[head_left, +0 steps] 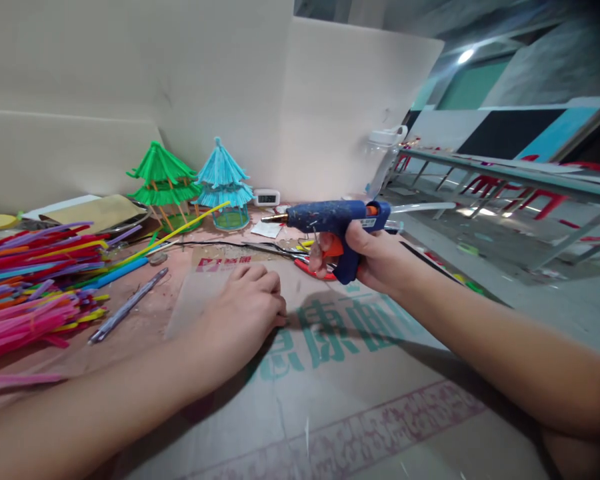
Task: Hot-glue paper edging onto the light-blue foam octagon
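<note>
1. The right hand (367,257) holds a blue glue gun (330,223) by its grip, fingers (320,257) wrapped around the handle and lying on the orange trigger (334,247).
2. The gun is lifted off the counter (330,400), level, its brass nozzle (273,218) pointing away from the right fingers toward the left of the view. A clear glue stick (420,208) juts out of the back, past the thumb side.
3. The left hand (245,307) rests palm down on the counter, fingers (260,275) curled narrow and pressed on a cardboard sheet (205,293); whether anything is pinched under them cannot be told.
4. The two hands are near each other, the nozzle above and just beyond the left fingers.
5. Beyond the left fingers stand two small paper pavilions, a green one (163,183) and a light blue one (225,183), side by side near the wall.
6. A small white clock (267,197) sits just past the nozzle tip.
7. To the outer side of the left fingers lies a heap of coloured straws (30,287), with a grey stick (127,305) between heap and hand.
8. A long yellow straw (180,230) and a blue pen (117,272) lie between the heap and the pavilions.
9. Something red (310,270) lies on the counter under the right fingers, too hidden to identify.
</note>
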Demonstrator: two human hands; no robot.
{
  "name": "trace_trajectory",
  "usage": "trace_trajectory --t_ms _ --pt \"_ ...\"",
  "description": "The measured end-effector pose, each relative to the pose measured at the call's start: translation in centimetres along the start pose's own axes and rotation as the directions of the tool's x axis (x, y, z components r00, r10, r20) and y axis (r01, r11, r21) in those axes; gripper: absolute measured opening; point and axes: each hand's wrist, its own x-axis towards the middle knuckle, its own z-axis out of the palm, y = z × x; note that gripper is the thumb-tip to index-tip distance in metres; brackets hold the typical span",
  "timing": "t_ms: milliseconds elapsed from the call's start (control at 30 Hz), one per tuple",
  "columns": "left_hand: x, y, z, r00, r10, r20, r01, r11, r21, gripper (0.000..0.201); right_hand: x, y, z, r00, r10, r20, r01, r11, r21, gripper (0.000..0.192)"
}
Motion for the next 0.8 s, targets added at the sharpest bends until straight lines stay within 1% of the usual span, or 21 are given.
trace_trajectory --t_ms 133,167,200,233,267,300,333,367,400,433,467,500,567,600,667,733,767,800 --pt "0.3 0.0 0.8 0.999 0.01 -0.047 -0.015 0.995 -0.102 0.02 -0.1 0.1 -0.1 1.0 0.004 0.014 -0.005 0.997 0.071 0.045" --pt "0.4 -0.2 0.8 0.997 -0.002 -0.073 -0.01 0.987 -0.162 0.019 -0.1 0.2 -0.2 1.0 0.001 0.022 -0.003 0.996 0.088 0.046" --pt "0.6 -0.5 0.7 0.993 -0.039 -0.111 0.007 0.961 -0.277 0.017 -0.1 0.2 -0.3 0.999 -0.007 0.035 0.003 0.994 0.106 0.046" --pt "0.8 -0.7 0.5 0.981 -0.107 -0.16 0.032 0.911 -0.41 0.016 0.0 0.3 -0.3 0.999 -0.022 0.047 0.016 0.992 0.124 0.046" --pt "1.1 -1.0 0.1 0.964 -0.187 -0.189 0.054 0.833 -0.551 0.018 0.0 0.4 -0.3 0.998 -0.04 0.057 0.032 0.99 0.14 0.045" --pt "1.4 -1.1 -0.3 0.948 -0.259 -0.183 0.069 0.733 -0.677 0.023 0.1 0.5 -0.3 0.996 -0.056 0.066 0.046 0.987 0.152 0.045" --pt "1.7 -1.2 -0.7 0.942 -0.3 -0.15 0.076 0.626 -0.776 0.03 0.1 0.7 -0.2 0.995 -0.067 0.071 0.055 0.986 0.157 0.045" --pt "2.0 -1.2 -1.0 0.945 -0.312 -0.102 0.08 0.521 -0.85 0.037 0.2 0.8 -0.1 0.995 -0.07 0.072 0.058 0.986 0.157 0.045" --pt "2.2 -1.0 -1.3 0.954 -0.293 -0.058 0.078 0.43 -0.9 0.04 0.2 0.8 0.0 0.995 -0.068 0.07 0.057 0.986 0.155 0.044" --pt "2.5 -0.9 -1.5 0.965 -0.259 -0.031 0.066 0.359 -0.931 0.039 0.2 0.9 0.0 0.995 -0.065 0.069 0.054 0.987 0.153 0.045" --pt "2.7 -0.6 -1.6 0.974 -0.225 -0.017 0.056 0.312 -0.948 0.034 0.2 1.0 0.1 0.996 -0.06 0.07 0.049 0.987 0.152 0.046" --pt "2.8 -0.4 -1.7 0.98 -0.199 -0.013 0.046 0.288 -0.956 0.028 0.2 1.1 0.2 0.996 -0.053 0.072 0.042 0.988 0.151 0.046" --pt "3.1 -0.2 -1.6 0.985 -0.172 -0.022 0.029 0.288 -0.957 0.017 0.1 1.1 0.3 0.996 -0.04 0.079 0.028 0.989 0.148 0.048" --pt "3.2 -0.2 -1.5 0.983 -0.18 -0.025 0.031 0.302 -0.953 0.016 0.0 1.1 0.3 0.996 -0.033 0.087 0.02 0.989 0.144 0.048" --pt "3.0 -0.3 -1.1 0.973 -0.232 -0.019 0.063 0.342 -0.937 0.017 -0.1 1.0 0.3 0.995 -0.028 0.101 0.014 0.99 0.14 0.049" --pt "2.4 0.1 -0.7 0.963 -0.268 0.029 0.136 0.389 -0.911 0.018 -0.2 0.7 0.2 0.994 -0.048 0.096 0.034 0.988 0.148 0.047" --pt "1.8 0.5 -0.5 0.965 -0.252 0.069 0.174 0.422 -0.89 0.017 -0.1 0.6 0.2 0.995 -0.062 0.081 0.049 0.986 0.157 0.046" --pt "1.1 1.1 -0.3 0.973 -0.202 0.11 0.194 0.465 -0.864 0.017 0.0 0.4 0.0 0.996 -0.071 0.057 0.06 0.984 0.167 0.045"
